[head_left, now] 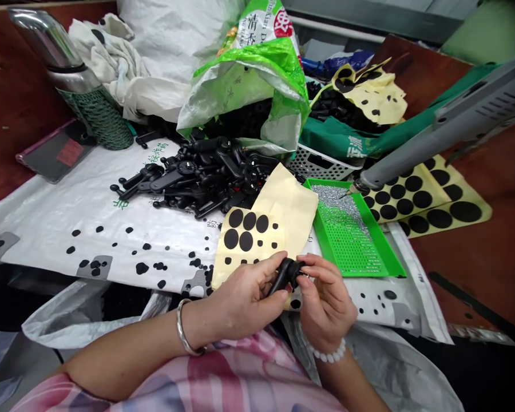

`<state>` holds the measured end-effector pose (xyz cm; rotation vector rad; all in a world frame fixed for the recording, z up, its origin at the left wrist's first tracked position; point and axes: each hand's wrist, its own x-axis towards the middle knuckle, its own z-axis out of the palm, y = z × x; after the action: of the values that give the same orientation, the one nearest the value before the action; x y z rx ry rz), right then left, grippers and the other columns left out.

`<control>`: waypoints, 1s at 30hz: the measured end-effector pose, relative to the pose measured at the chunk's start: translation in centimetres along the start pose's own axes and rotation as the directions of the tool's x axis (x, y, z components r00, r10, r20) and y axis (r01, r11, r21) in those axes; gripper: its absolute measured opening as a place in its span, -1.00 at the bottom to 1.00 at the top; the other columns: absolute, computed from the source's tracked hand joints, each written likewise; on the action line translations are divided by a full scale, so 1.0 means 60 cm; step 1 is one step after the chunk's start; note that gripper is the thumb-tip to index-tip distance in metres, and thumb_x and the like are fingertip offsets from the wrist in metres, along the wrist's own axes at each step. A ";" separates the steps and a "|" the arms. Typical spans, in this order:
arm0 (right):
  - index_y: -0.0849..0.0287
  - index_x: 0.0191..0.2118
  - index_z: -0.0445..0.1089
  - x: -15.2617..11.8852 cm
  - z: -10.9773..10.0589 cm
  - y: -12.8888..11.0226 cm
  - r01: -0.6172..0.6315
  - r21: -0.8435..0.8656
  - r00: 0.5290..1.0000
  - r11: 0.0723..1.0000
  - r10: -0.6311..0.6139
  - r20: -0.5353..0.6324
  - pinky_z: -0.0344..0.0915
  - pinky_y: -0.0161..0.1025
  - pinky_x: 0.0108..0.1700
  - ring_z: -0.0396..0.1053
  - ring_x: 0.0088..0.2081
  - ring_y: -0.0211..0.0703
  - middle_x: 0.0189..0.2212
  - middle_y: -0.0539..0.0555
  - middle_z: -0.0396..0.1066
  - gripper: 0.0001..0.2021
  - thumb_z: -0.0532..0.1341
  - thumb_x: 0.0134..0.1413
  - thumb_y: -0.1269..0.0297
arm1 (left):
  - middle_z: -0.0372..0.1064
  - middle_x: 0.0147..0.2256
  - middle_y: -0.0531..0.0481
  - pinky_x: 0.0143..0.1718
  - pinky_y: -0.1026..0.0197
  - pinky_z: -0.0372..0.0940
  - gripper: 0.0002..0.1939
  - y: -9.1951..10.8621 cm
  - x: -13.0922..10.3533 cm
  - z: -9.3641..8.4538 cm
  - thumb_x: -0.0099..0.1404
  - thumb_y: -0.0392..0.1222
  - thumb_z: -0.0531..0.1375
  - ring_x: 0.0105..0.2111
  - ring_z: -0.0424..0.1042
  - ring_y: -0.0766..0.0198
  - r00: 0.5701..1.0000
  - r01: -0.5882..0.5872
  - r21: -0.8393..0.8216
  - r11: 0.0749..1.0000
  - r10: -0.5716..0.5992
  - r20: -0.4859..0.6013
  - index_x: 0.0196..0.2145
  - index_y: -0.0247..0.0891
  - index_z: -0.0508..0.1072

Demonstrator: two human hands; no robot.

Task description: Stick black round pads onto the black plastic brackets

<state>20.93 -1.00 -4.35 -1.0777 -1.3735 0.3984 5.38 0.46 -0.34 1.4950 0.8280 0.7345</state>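
Note:
A black plastic part (283, 276) is held over the front edge of the white sheet, between both hands. My left hand (251, 292) is wrapped round its longer arm, thumb and fingers closed. At its round end, the fingertips of my right hand (326, 297) pinch the part near a small shiny metal piece. Just beyond the hands lies a cream sticker sheet (266, 234) with black round pads. Farther off is a pile of similar black parts (206, 174). Right of the sheet, a green tray (352, 240) holds many small silver screws.
A grey electric screwdriver (424, 134) reaches in from the right over the tray. More sticker sheets (442, 200) lie beyond. At the back stand a green and white bag (244, 97), a perforated basket (321, 163) and a steel flask (86, 86). A phone (58, 151) lies far left.

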 end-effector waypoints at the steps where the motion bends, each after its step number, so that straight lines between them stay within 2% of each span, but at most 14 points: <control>1: 0.13 -0.27 0.37 -0.001 0.000 0.000 -0.005 0.008 1.000 1.000 0.005 0.003 0.24 0.07 -0.04 0.34 -0.15 -0.06 -0.24 0.11 0.39 -0.81 0.18 -0.02 0.52 | 0.29 -0.44 0.06 -0.47 0.36 0.21 -0.50 -0.001 0.000 0.001 0.20 -0.27 0.08 -0.49 0.23 0.39 1.000 -0.003 -0.009 1.000 0.003 -0.005 0.11 -0.34 0.18; 6: 0.12 -0.25 0.37 -0.008 -0.002 0.002 0.012 0.011 1.000 1.000 -0.012 0.009 0.24 0.09 -0.03 0.35 -0.15 -0.06 -0.23 0.11 0.39 -0.77 0.19 -0.04 0.55 | 0.22 -0.50 0.11 -0.52 0.38 0.16 -0.65 0.001 0.001 -0.001 0.19 -0.30 0.05 -0.54 0.16 0.42 1.000 -0.021 0.015 1.000 0.021 0.009 -0.03 -0.34 0.31; 10: 0.12 -0.27 0.38 -0.008 -0.007 0.006 0.022 -0.029 0.999 0.999 -0.021 0.043 0.25 0.10 -0.04 0.36 -0.16 -0.04 -0.25 0.11 0.40 -0.80 0.20 -0.05 0.52 | 0.26 -0.48 0.08 -0.51 0.38 0.17 -0.69 0.003 0.003 -0.007 0.21 -0.29 0.04 -0.53 0.20 0.41 0.999 -0.038 0.071 0.997 0.035 0.036 -0.08 -0.32 0.33; 12: 0.12 -0.27 0.38 -0.008 -0.009 0.007 0.026 -0.039 0.998 0.999 -0.023 0.063 0.26 0.09 -0.05 0.36 -0.16 -0.05 -0.25 0.11 0.40 -0.79 0.20 -0.05 0.52 | 0.31 -0.46 0.06 -0.49 0.36 0.19 -0.67 0.001 0.004 -0.009 0.22 -0.28 0.04 -0.52 0.25 0.39 0.998 -0.062 0.141 0.988 0.056 0.042 -0.04 -0.31 0.31; 15: 0.12 -0.26 0.38 -0.010 -0.007 0.007 0.028 -0.053 0.997 0.998 -0.024 0.072 0.27 0.08 -0.07 0.36 -0.16 -0.05 -0.23 0.11 0.39 -0.77 0.21 -0.07 0.54 | 0.38 -0.40 -0.03 -0.43 0.29 0.24 -0.55 -0.006 0.005 -0.010 0.22 -0.28 0.01 -0.48 0.34 0.30 0.994 -0.106 0.346 0.932 0.105 0.020 0.09 -0.34 0.20; 17: 0.12 -0.26 0.38 -0.013 -0.002 0.005 0.027 -0.058 0.999 0.998 -0.025 0.041 0.27 0.08 -0.07 0.35 -0.17 -0.06 -0.24 0.11 0.38 -0.76 0.22 -0.08 0.54 | 0.42 -0.34 -0.14 -0.38 0.21 0.26 -0.47 -0.009 0.006 -0.007 0.22 -0.28 -0.01 -0.43 0.40 0.20 0.990 -0.123 0.464 0.877 0.138 0.003 0.15 -0.44 0.11; 19: 0.12 -0.26 0.38 -0.015 0.003 0.004 0.014 -0.057 1.000 0.998 -0.014 -0.005 0.26 0.08 -0.07 0.34 -0.16 -0.06 -0.26 0.10 0.37 -0.77 0.22 -0.07 0.54 | 0.43 -0.30 -0.22 -0.34 0.16 0.28 -0.44 -0.011 0.007 -0.003 0.22 -0.28 -0.02 -0.38 0.42 0.14 0.989 -0.123 0.497 0.859 0.146 -0.006 0.16 -0.50 0.08; 22: 0.13 -0.27 0.37 -0.017 0.008 0.002 -0.028 -0.063 0.999 0.998 0.026 -0.036 0.24 0.08 -0.06 0.32 -0.15 -0.07 -0.27 0.10 0.36 -0.80 0.21 -0.05 0.53 | 0.44 -0.30 -0.17 -0.37 0.22 0.28 -0.46 -0.011 0.007 -0.001 0.22 -0.28 -0.01 -0.41 0.41 0.21 0.994 -0.100 0.403 0.910 0.113 -0.008 0.16 -0.45 0.11; 26: 0.14 -0.29 0.37 -0.017 0.009 0.004 -0.072 -0.061 0.997 0.995 0.072 -0.014 0.25 0.04 -0.07 0.31 -0.14 -0.07 -0.26 0.11 0.35 -0.82 0.20 -0.03 0.53 | 0.41 -0.33 -0.06 -0.40 0.29 0.26 -0.49 -0.010 0.007 -0.004 0.21 -0.30 0.02 -0.45 0.35 0.31 0.997 -0.067 0.262 0.963 0.075 -0.018 0.14 -0.36 0.16; 30: 0.12 -0.25 0.36 -0.015 0.009 0.004 -0.018 -0.067 0.999 0.998 0.020 0.027 0.24 0.07 -0.04 0.32 -0.14 -0.08 -0.23 0.10 0.35 -0.77 0.20 -0.05 0.57 | 0.40 -0.25 -0.07 -0.36 0.31 0.28 -0.51 -0.013 0.008 -0.007 0.24 -0.16 0.09 -0.37 0.36 0.31 0.999 -0.018 0.102 0.995 0.023 -0.042 0.11 -0.32 0.20</control>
<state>20.32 -1.38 -5.16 -1.1445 -1.4100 0.3845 5.23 1.15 -1.07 1.5846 0.8953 0.7519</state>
